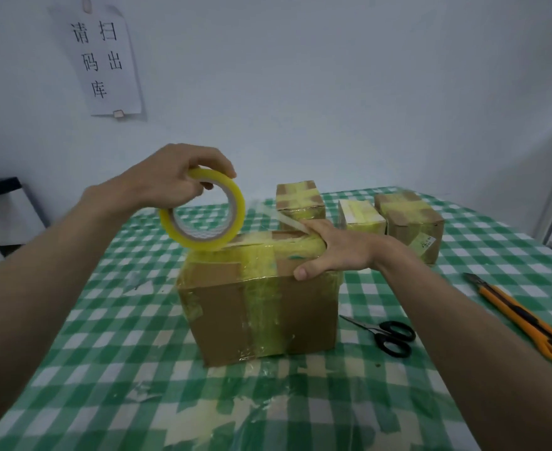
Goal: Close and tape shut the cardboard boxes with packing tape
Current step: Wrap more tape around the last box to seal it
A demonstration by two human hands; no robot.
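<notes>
overhead, left grip (174, 177) pinches tape roll (203, 213).

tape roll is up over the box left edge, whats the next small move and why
Probably draw the tape roll down the left side of the box. The left hand holds it above that edge, while the right hand presses the strip on top.

Soft, even light falls from above me, slightly dim with a bluish cast. Shadows stay faint. My wide lens bends the edges, stretching my forearms; glossy tape scraps glint, and fine detail looks smeared.
</notes>
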